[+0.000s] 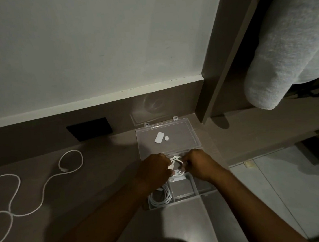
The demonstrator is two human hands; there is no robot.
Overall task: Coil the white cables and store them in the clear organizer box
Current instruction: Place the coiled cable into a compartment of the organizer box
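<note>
A clear organizer box (208, 190) lies open on the brown surface, its lid (186, 136) folded back toward the wall. My left hand (154, 169) and my right hand (198, 164) both grip a small coiled white cable (176, 168) over the box's far compartments. Another coiled white cable (160, 197) rests in the near-left compartment. An uncoiled long white cable (43, 189) snakes over the surface far to the left, ending in a loop.
A white rectangular sticker (159, 137) and a round one (166, 138) show on the lid. A black wall plate (89, 129) sits at the back left. A grey rolled towel (287, 53) hangs at the right, above a lower shelf edge.
</note>
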